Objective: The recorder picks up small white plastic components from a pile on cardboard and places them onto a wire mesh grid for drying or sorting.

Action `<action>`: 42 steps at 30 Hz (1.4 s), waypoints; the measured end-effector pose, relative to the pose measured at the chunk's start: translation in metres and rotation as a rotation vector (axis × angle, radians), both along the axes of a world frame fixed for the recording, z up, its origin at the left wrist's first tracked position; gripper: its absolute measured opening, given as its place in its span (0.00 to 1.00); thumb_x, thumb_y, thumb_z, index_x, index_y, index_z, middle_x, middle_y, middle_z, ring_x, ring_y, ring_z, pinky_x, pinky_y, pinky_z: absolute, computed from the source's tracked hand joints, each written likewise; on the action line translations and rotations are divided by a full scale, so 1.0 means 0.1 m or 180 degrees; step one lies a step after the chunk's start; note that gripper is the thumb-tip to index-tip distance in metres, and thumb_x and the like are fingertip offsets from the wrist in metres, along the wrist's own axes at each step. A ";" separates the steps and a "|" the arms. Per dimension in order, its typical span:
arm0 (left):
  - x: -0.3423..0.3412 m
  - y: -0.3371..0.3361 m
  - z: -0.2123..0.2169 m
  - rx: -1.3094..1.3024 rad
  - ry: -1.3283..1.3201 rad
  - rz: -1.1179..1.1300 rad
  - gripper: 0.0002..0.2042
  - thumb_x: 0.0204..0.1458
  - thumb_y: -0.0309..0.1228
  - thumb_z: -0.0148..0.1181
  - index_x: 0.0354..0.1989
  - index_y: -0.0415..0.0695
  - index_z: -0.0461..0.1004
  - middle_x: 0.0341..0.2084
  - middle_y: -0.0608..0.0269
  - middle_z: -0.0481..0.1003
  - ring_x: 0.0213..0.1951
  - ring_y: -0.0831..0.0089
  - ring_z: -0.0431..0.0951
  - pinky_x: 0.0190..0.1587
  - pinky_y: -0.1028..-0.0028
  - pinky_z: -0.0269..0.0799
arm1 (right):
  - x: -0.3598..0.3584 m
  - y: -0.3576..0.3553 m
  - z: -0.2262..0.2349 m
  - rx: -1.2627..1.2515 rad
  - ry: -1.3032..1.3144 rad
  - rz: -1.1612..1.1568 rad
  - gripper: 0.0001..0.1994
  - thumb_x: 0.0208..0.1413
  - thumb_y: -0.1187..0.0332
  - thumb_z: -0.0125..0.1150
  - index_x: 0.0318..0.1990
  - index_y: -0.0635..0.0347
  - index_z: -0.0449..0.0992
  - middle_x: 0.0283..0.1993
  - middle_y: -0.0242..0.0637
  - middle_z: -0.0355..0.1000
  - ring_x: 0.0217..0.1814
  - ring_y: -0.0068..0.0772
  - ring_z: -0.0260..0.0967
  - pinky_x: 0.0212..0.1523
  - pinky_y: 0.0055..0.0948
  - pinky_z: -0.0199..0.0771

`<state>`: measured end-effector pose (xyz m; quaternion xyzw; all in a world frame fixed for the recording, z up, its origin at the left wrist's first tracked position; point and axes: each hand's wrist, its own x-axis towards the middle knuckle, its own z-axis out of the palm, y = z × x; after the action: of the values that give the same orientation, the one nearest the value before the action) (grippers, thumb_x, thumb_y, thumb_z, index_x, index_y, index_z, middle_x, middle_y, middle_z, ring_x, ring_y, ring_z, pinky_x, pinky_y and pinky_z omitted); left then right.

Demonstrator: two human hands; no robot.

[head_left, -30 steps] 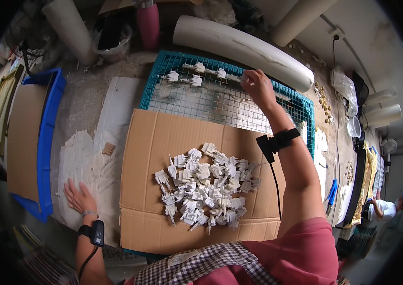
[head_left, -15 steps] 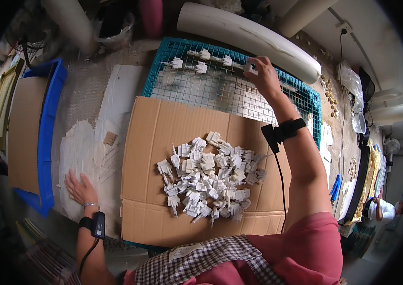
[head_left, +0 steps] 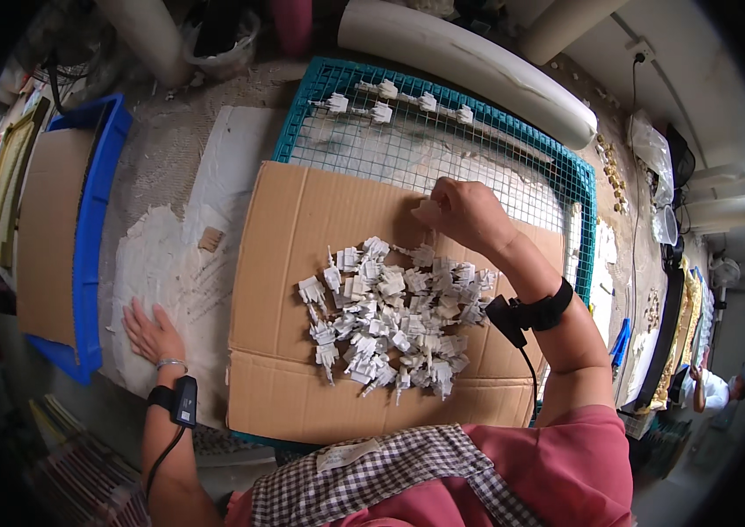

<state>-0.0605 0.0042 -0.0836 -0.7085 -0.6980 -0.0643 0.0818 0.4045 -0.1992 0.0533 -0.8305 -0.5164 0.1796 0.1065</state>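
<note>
while both hands are down on the work, taking the cardboard sheet (head_left: 302,220) as the landmark, left to right:

blue bin (head_left: 91,211): well left of the sheet, a brown board lying in it.

left hand (head_left: 153,329): just off the sheet's left edge, flat and spread on the white-crusted counter (head_left: 161,255), holding nothing.

pile of white parts (head_left: 390,316): heaped at the sheet's middle, toward its near edge.

handling: the parts look small, light, stiff and pronged, probably brittle; likely best pinched by the blocky body, not the thin prongs, which tangle in the heap.

right hand (head_left: 464,215): at the sheet's far edge, fingers curled about one white part (head_left: 428,211).

teal wire rack (head_left: 478,158): just beyond the sheet and partly under it, a row of white parts along its far side.

white pipe (head_left: 460,66): beyond the rack.

in the way: the heap's tangle and the open mesh; nothing else blocks either hand.
</note>
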 end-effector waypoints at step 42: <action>-0.04 0.01 0.05 -0.0046 0.0036 -0.0029 0.25 0.57 0.48 0.40 0.62 0.54 0.55 0.63 0.59 0.53 0.64 0.60 0.49 0.59 0.52 0.45 | 1.45 -0.07 -0.37 0.1132 -0.0797 -0.0919 0.15 0.43 0.66 0.64 0.40 0.58 0.75 0.38 0.42 0.69 0.39 0.44 0.70 0.41 0.35 0.70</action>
<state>-0.0642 0.0052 -0.0783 -0.7126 -0.6947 -0.0556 0.0803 0.5492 -0.2063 0.0167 -0.8796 -0.4251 -0.0353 0.2106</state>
